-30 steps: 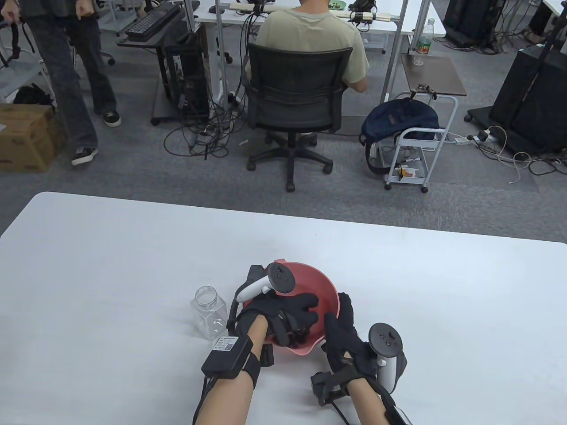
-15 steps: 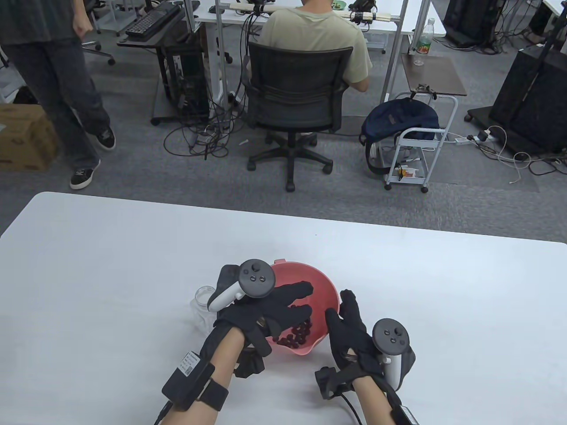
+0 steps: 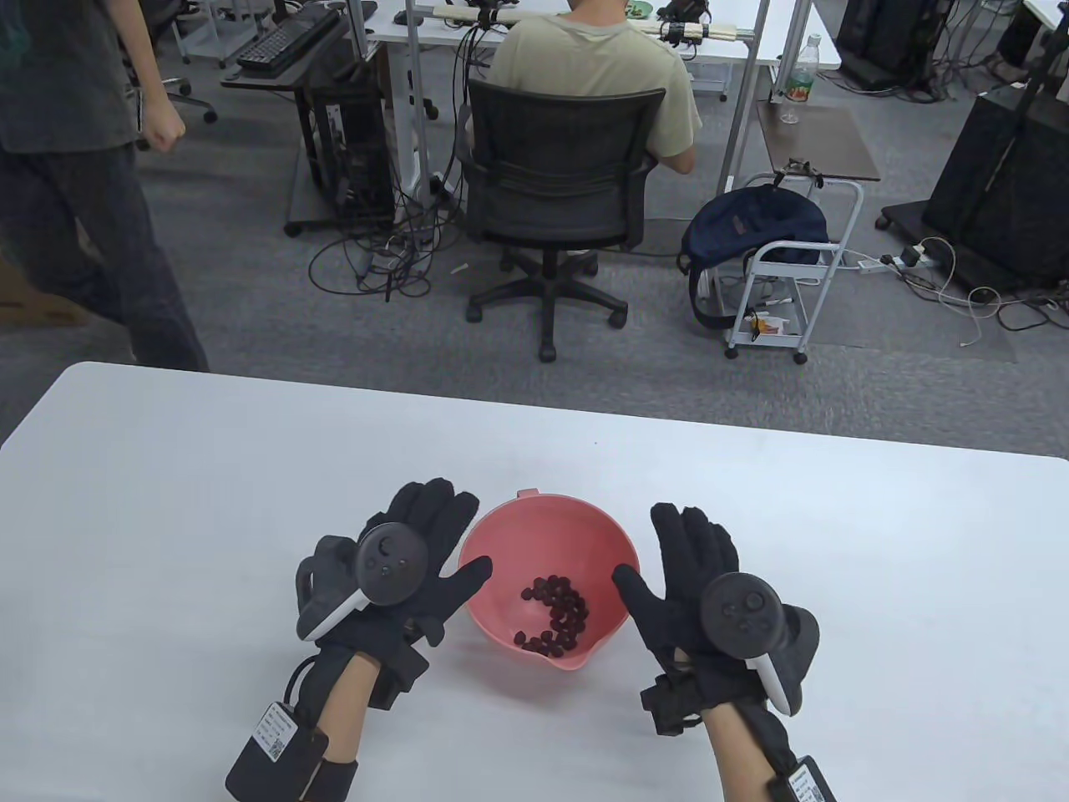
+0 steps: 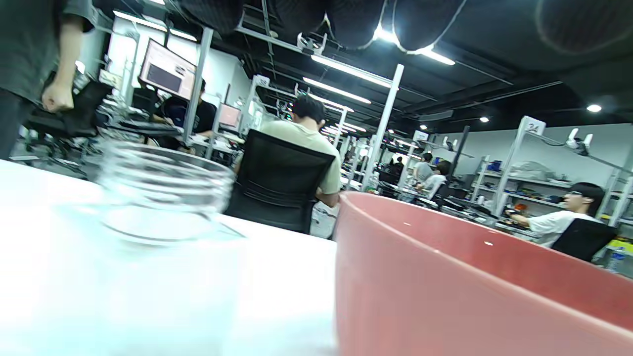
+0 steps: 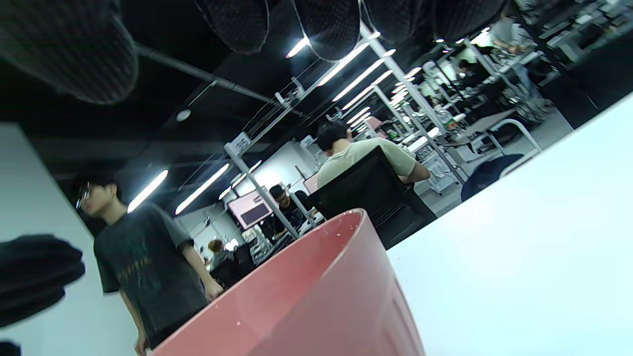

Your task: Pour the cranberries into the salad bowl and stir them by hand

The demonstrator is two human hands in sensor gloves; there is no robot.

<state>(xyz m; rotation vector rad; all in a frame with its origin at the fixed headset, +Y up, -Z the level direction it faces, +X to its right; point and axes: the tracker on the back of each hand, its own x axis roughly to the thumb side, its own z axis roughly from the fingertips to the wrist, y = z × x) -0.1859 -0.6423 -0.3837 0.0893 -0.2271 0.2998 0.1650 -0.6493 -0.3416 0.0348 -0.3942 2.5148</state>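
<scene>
A pink salad bowl (image 3: 501,543) stands on the white table, with a small heap of dark red cranberries (image 3: 558,616) in its bottom. My left hand (image 3: 422,547) is spread flat just left of the bowl, holding nothing. My right hand (image 3: 685,568) is spread flat just right of it, also holding nothing. The left hand hides the clear plastic jar in the table view. In the left wrist view the jar (image 4: 163,193) stands without a lid beside the bowl (image 4: 445,287). In the right wrist view the bowl (image 5: 321,301) rises close below my fingertips (image 5: 326,20).
The white table (image 3: 167,501) stretches wide on both sides and beyond the bowl. A standing person (image 3: 75,184) is close to the table's far left corner. A seated person on an office chair (image 3: 559,184) and a wheeled cart (image 3: 785,267) are farther back.
My left hand has come out of the bowl and moved left over the jar, fingers straightened. My right hand has left the bowl's side and spread flat. The standing person has walked closer.
</scene>
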